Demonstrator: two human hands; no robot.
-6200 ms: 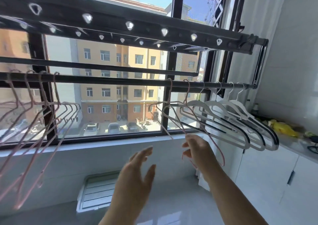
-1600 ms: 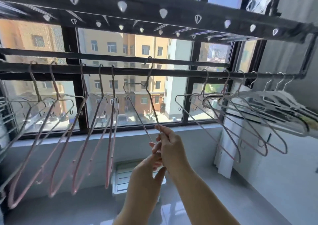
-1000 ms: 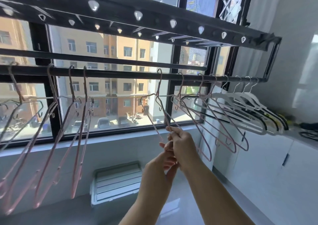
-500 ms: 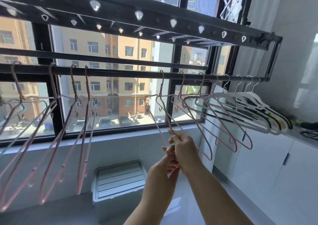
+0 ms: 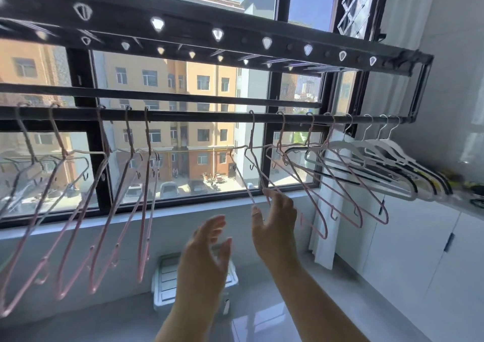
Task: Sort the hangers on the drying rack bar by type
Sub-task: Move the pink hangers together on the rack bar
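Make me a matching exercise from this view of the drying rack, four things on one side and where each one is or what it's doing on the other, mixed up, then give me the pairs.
Things
1. white hangers
2. left hand
3. right hand
4. plastic box

Places or states
A. on the floor under the window
B. fingers open, touching no hanger
C. bunched at the right end of the bar
D. fingertips at the lower edge of a pink hanger

Pairs: 1-C, 2-B, 3-D, 4-A
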